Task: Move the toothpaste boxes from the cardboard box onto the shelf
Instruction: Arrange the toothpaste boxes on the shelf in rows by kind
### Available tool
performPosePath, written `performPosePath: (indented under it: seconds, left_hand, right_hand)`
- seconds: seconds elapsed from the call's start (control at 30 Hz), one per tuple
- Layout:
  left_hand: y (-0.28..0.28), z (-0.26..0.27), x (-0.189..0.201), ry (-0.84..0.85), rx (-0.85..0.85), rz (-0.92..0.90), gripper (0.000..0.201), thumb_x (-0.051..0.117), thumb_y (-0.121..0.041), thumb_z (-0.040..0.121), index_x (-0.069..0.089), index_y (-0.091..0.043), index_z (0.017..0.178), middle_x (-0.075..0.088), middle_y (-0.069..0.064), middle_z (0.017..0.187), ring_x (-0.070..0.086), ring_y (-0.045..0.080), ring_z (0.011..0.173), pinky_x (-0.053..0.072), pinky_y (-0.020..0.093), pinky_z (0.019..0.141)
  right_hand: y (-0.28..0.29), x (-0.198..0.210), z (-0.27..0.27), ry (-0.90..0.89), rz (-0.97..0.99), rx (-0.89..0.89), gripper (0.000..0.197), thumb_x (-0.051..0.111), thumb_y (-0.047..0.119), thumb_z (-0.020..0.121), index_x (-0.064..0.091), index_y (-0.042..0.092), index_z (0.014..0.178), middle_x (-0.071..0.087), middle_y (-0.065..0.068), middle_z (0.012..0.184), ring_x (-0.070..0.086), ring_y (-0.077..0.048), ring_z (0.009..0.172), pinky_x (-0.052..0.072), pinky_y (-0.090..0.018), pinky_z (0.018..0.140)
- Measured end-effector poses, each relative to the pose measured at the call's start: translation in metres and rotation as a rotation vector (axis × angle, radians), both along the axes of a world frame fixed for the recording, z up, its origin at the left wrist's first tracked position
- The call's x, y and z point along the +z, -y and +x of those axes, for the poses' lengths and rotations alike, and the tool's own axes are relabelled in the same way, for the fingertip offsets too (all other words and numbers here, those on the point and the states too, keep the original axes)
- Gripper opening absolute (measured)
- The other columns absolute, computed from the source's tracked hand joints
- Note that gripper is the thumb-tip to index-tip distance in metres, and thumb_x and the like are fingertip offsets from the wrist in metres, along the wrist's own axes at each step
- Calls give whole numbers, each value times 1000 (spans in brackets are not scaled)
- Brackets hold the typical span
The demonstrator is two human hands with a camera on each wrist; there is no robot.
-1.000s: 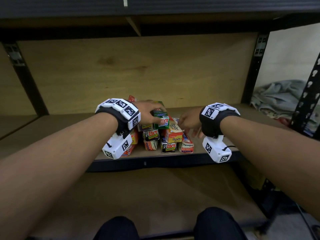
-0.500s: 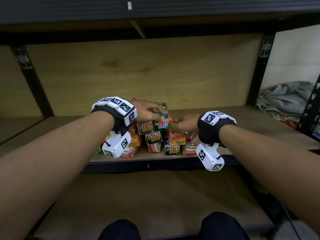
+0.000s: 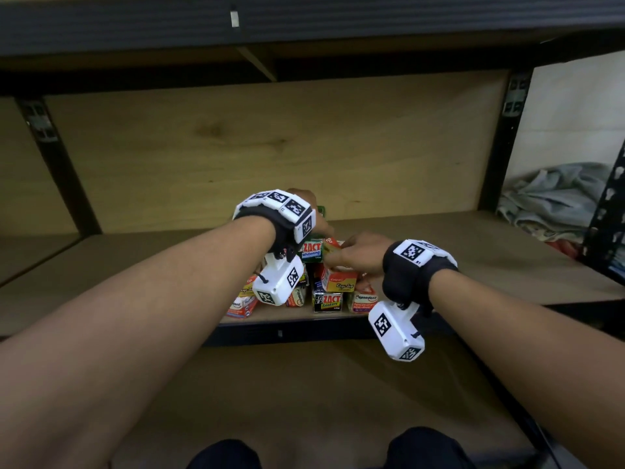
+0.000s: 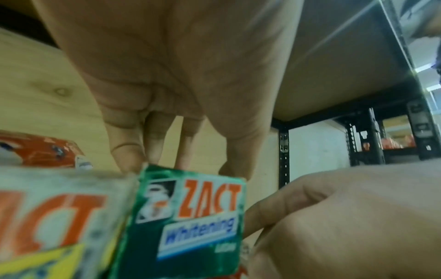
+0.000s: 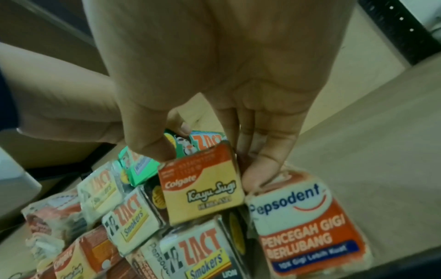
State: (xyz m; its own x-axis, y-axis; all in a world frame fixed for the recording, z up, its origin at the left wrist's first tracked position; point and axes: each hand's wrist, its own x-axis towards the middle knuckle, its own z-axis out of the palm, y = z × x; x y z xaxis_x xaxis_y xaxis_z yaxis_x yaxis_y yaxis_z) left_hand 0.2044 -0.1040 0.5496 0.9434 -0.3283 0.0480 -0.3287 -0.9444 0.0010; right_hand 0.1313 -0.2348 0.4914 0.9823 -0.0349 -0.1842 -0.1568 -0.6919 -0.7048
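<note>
Several toothpaste boxes lie stacked at the front edge of the wooden shelf [image 3: 473, 255]. My left hand [image 3: 321, 225] reaches over the top of the pile; its fingers and thumb [image 4: 233, 169] hold the green ZACT Whitening box [image 3: 311, 252] [image 4: 190, 217] from above. Just right of it, my right hand [image 3: 338, 258] [image 5: 203, 160] pinches the orange Colgate Kayu Sugi box [image 3: 339, 281] [image 5: 203, 188] between thumb and fingers. Below sit a ZACT Smokers box [image 3: 327, 302] [image 5: 200, 253] and a Pepsodent box [image 3: 363, 301] [image 5: 305, 226]. No cardboard box is in view.
The shelf board runs bare to the left [image 3: 135, 265] and right of the pile. Black uprights [image 3: 504, 147] frame the bay under an upper shelf beam [image 3: 304, 25]. Grey cloth [image 3: 554, 198] lies beyond the right post. A lower board [image 3: 304, 401] and my knees are below.
The Colgate box, raised and tilted a second ago, now lies lower and level in the stack. Both hands have stayed on the pile, the left shifting slightly right over the green box.
</note>
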Motion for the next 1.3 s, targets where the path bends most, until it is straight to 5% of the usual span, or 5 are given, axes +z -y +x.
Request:
performPosePath:
  seconds: [0.53,0.73,0.9,1.1,1.3]
  left_hand:
    - [-49,8,17,-124,170,-646,65,78,-59,42,76,-15,89,75,13,90,73,29,75,56,54,73]
    - [-86,-15,47,-113,189,-789,34,71,-34,84,68,-4,99,64,12,92,60,26,70,48,29,63]
    - [-141,-18,58,-27,257,-754,52,80,-56,48,73,-13,77,74,11,89,73,28,80,60,46,79]
    - [-212,-2,46,42,339,-596,55,74,-66,37,78,-26,75,75,4,72,72,27,67,59,48,63]
    - [-261,-11,19,-23,403,-569,58,73,-62,41,79,-23,82,75,11,80,63,31,57,53,41,56]
  right_hand:
    - [9,8,-12,25,483,-202,50,80,28,70,63,8,114,66,-13,117,73,-30,90,61,-38,68]
    - [-21,44,-13,81,477,-150,50,74,25,77,59,5,120,62,-21,123,72,-32,93,60,-35,63]
    - [-63,75,-9,149,481,-87,55,66,18,87,44,23,137,62,-12,109,72,-27,72,60,-37,53]
    - [-123,102,-7,169,449,43,43,60,16,90,54,36,127,60,-12,121,68,-31,93,61,-42,55]
    - [-174,106,2,134,255,204,36,50,19,98,55,12,132,58,-5,92,58,-16,74,56,-30,67]
